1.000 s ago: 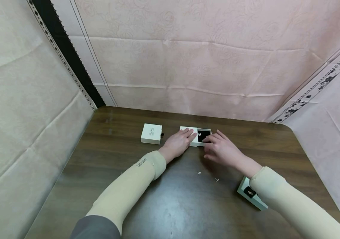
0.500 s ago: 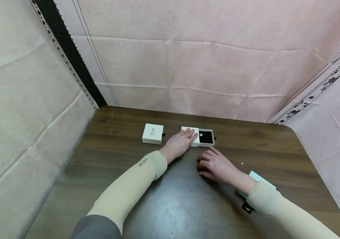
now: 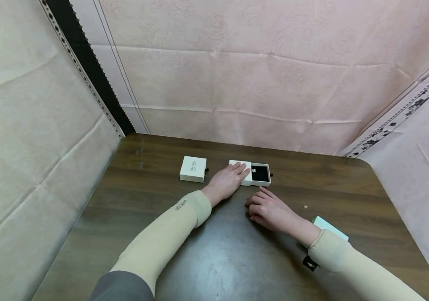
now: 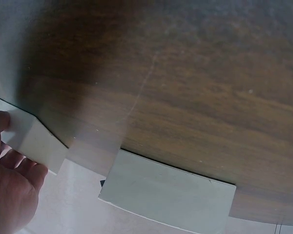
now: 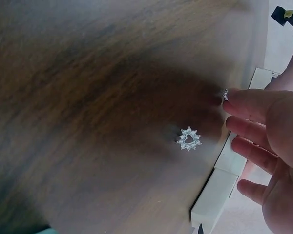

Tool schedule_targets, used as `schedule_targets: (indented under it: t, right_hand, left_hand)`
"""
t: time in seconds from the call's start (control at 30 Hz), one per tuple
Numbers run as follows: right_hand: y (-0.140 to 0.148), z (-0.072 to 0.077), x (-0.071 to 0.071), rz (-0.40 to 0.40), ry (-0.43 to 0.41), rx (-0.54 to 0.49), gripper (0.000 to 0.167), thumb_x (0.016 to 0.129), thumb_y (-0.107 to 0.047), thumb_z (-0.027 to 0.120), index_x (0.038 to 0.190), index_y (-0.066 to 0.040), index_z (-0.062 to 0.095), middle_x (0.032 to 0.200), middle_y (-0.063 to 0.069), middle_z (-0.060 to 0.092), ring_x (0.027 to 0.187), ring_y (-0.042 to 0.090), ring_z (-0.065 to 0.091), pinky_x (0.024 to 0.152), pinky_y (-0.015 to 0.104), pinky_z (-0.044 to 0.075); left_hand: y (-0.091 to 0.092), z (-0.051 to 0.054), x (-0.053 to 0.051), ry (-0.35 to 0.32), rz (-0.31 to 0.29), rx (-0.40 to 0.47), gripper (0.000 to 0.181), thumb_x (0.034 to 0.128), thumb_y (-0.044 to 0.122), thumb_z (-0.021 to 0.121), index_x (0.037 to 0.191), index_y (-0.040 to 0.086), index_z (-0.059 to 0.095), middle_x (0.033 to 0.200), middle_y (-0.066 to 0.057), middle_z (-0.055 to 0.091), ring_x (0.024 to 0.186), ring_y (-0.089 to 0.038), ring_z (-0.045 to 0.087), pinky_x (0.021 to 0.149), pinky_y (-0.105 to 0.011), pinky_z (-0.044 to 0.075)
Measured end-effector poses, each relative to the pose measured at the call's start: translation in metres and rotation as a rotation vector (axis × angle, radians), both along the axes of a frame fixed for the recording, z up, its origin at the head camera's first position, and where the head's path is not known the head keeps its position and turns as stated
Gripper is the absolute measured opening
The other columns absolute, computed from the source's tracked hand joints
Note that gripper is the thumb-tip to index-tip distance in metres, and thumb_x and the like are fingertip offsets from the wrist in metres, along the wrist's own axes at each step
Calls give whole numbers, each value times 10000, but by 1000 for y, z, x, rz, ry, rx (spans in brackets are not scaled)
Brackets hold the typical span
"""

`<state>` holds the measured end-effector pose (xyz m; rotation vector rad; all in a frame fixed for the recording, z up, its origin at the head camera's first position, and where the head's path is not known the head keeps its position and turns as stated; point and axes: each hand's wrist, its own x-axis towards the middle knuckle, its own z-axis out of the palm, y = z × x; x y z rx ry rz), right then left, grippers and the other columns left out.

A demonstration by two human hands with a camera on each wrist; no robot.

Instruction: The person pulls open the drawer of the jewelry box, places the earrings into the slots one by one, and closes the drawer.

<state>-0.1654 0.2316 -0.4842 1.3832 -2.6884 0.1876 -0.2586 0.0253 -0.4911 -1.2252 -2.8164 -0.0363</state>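
Note:
My left hand [image 3: 224, 184] rests over a white jewelry box [image 3: 239, 164], its fingers across the top. In the left wrist view the thumb presses the box's side, so the hand grips it. The box's drawer [image 3: 260, 174] is slid out to the right, and a small silvery piece [image 3: 253, 170] sits on its black insert. My right hand [image 3: 268, 209] is low over the table, just in front of the drawer. At its fingertips is a small sparkling earring [image 5: 225, 94], seemingly pinched. A heart-shaped earring [image 5: 189, 139] with a spiky stone border lies on the wood beside it.
A second white box [image 3: 193, 168], lettered and with a black tab, stands left of the left hand. Partly under the right sleeve is a mint-green box [image 3: 330, 228] with a black tag [image 3: 310, 263]. Another tiny piece [image 3: 305, 207] lies near it. Cloth walls enclose the table.
My right hand has come away from the drawer towards me, down to the small pieces on the table, and taken one at its fingertips. The left hand has stayed on the box.

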Motion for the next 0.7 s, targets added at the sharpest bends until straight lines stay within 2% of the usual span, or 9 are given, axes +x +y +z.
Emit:
schedule_targets:
  t: [0.43, 0.7]
  right_hand:
    - [1, 6, -2, 0, -58, 11, 125, 896, -68, 857, 896, -143, 757, 1161, 65, 746, 1162, 284, 667, 1152, 682, 418]
    - [8, 19, -10, 16, -49, -153, 171, 883, -21, 837, 862, -115, 696, 1149, 115, 737, 1116, 327, 661, 1085, 657, 481]
  left_hand:
    - [-1, 2, 2, -4, 2, 12, 475, 1160, 197, 481, 1627, 112, 467, 1681, -108, 429, 1562, -270, 400, 1269, -397, 342]
    - [1, 0, 1, 10, -1, 18, 475, 1155, 189, 495, 1624, 117, 474, 1678, -107, 435, 1555, -274, 412, 1262, -404, 356]
